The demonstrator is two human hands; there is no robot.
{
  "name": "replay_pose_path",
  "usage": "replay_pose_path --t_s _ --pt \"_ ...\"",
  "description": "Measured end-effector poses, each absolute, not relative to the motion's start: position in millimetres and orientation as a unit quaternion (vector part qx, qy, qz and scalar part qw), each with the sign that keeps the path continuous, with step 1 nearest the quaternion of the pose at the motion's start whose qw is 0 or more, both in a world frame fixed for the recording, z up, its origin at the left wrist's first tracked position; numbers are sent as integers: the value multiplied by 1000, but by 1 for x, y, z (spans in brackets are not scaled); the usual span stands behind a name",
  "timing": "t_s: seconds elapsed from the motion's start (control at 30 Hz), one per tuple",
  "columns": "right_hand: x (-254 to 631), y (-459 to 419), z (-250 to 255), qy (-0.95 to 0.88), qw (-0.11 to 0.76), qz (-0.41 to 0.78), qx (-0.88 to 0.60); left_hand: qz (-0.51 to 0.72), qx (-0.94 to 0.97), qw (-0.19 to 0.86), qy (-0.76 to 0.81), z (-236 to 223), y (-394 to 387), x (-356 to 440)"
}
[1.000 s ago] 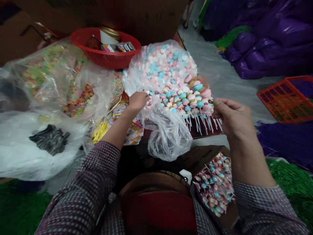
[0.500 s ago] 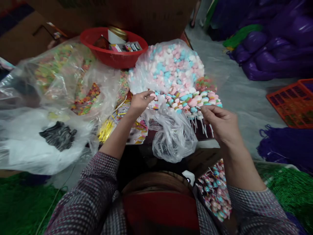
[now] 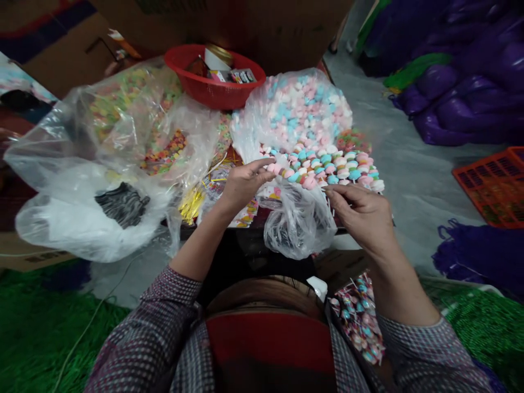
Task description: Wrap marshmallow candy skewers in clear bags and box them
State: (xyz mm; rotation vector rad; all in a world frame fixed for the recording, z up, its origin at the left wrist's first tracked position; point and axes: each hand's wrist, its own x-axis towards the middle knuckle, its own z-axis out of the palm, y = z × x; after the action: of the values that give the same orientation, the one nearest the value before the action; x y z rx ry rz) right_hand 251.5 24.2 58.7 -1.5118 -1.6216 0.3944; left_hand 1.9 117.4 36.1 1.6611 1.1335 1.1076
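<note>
A marshmallow skewer [image 3: 309,182], with pink, blue and brownish pieces on a stick, runs between my hands. My right hand [image 3: 360,210] is closed, pinching the white stick's lower end between thumb and fingertips. At the other end, the thumb and index finger of my left hand [image 3: 248,183] close around the pink end piece. Behind lie rows of finished marshmallow skewers [image 3: 344,164], their sticks towards me. Further back is a big clear bag of pink, blue and white marshmallows [image 3: 307,103]. A crumpled clear plastic bag [image 3: 298,226] hangs over the table's front edge below the skewer.
Clear bags of colourful gummy rings [image 3: 123,109] cover the left side. A red basket [image 3: 216,93] with a jar stands behind. Gold twist ties [image 3: 191,204] and printed cards [image 3: 248,213] lie by my left forearm. Bagged skewers [image 3: 362,322] sit low right; an orange crate [image 3: 495,188] is farther right.
The view has shifted, so the table things sit further right. My right hand has come closer to my left, and the marshmallow skewer now spans the gap between them.
</note>
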Motion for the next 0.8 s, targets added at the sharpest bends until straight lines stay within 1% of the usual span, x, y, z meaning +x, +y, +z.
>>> replay_pose_path --t_s 0.1,0.33,0.53,0.8 --pt "250 19 63 -658 421 151 -606 435 660 407 458 36 114 2" --pt "245 8 68 -651 430 151 -607 467 603 475 439 43 106 0" --pt "240 5 68 -647 433 153 -609 452 606 478 447 49 99 -2" --pt "234 1 65 -640 450 168 -600 462 591 497 436 35 101 1"
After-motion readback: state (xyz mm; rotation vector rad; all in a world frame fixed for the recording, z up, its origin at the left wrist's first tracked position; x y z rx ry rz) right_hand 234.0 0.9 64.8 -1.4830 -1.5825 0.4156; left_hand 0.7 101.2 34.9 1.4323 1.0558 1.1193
